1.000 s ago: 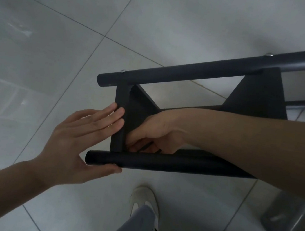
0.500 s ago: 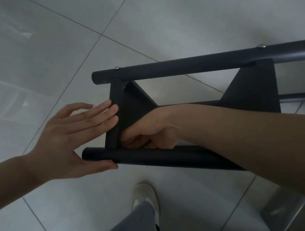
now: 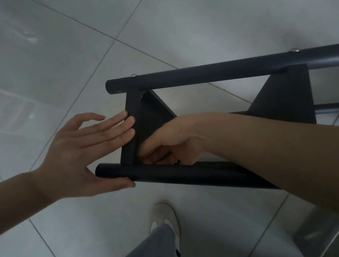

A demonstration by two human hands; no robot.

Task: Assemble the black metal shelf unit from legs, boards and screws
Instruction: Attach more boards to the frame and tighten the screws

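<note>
The black shelf unit lies on its side over the tiled floor. Its near leg (image 3: 180, 176) and far leg (image 3: 212, 73) run left to right, joined by an end board (image 3: 130, 128) and a second board (image 3: 283, 94) further right. My left hand (image 3: 82, 150) is flat, fingers straight against the end board's outer face, thumb under the near leg's tip. My right hand (image 3: 169, 145) reaches between the legs, fingers curled round a thin dark tool (image 3: 164, 158) right beside the end board and just above the near leg. Silver screw heads (image 3: 133, 75) show on the far leg.
My shoe (image 3: 165, 218) and grey trouser leg (image 3: 151, 252) stand just below the near leg. A shiny metal object (image 3: 323, 249) sits at the lower right. Pale floor tiles (image 3: 47, 52) spread to the left and behind.
My left hand's fingers have shifted slightly on the end board and spread a little. The right hand stays at the joint. The view has drifted slightly.
</note>
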